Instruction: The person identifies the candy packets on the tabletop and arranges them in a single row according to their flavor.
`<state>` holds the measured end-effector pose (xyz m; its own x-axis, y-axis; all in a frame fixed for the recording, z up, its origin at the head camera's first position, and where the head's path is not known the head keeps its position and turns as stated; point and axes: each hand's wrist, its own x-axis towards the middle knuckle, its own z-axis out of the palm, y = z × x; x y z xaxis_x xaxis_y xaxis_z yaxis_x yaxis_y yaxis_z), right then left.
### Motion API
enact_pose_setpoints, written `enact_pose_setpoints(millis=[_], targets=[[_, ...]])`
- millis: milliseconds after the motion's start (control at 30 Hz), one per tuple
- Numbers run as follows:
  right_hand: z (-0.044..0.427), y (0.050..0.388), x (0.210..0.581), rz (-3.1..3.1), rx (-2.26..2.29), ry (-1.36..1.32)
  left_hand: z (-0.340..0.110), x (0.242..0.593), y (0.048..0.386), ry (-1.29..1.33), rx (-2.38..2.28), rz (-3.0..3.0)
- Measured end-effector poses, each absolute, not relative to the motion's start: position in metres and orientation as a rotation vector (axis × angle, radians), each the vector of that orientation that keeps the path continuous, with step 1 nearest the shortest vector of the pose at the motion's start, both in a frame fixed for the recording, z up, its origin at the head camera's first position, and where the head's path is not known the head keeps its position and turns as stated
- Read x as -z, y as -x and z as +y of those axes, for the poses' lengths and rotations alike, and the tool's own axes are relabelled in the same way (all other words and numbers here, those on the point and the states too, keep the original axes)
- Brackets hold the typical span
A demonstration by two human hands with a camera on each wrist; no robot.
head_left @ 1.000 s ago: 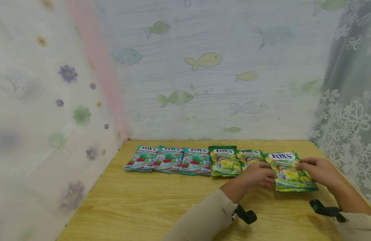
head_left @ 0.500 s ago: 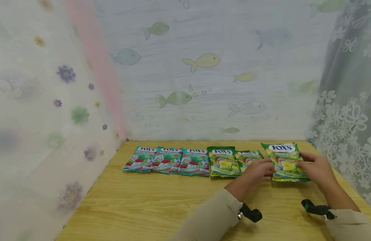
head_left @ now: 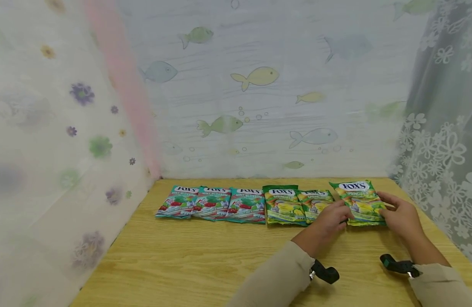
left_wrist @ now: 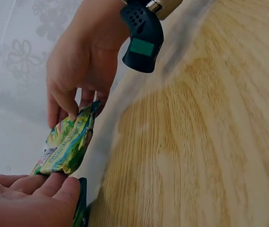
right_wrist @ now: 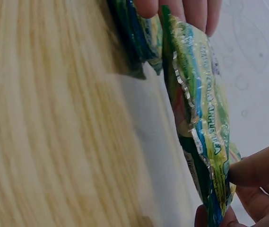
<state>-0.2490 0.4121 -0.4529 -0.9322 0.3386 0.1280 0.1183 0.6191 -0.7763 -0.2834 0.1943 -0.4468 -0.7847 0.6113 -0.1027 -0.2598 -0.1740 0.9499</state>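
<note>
In the head view, my right hand [head_left: 403,219] pinches the right side of a green FOX'S Spring Tea candy bag [head_left: 360,202], thumb on the front. In the right wrist view this candy bag [right_wrist: 205,109] is tilted up off the table. My left hand [head_left: 329,219] touches its left edge with extended fingers [left_wrist: 54,184]. Beside it, a second green candy bag [head_left: 314,202] is partly hidden by my left hand, and a third green candy bag [head_left: 285,204] lies left of that. Several bags stand in one row, among them a teal Mint Blossom candy bag [head_left: 246,207].
Two more teal bags, a middle candy bag [head_left: 212,204] and a leftmost candy bag [head_left: 178,202], continue the row leftward. The wooden table [head_left: 189,260] ends at a fish-patterned back wall [head_left: 220,98]. A flowered curtain [head_left: 443,149] hangs at the right.
The held green candy bag has moved back and slightly left, nearer the row's line. My right hand has gone with it, while the left hand stays at its left edge.
</note>
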Motion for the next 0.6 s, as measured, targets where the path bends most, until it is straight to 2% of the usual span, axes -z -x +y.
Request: enact_pose_setpoints(millis=[300,600], targets=[[0.413,0.251,0.463,-2.611,-1.201,0.373,0.196,0.453,0.285,-0.347,-2.116,1.186],[0.414,0.253,0.467,-2.620,-1.227,0.396,0.201,0.455,0.283,-0.279,-2.127,1.197]])
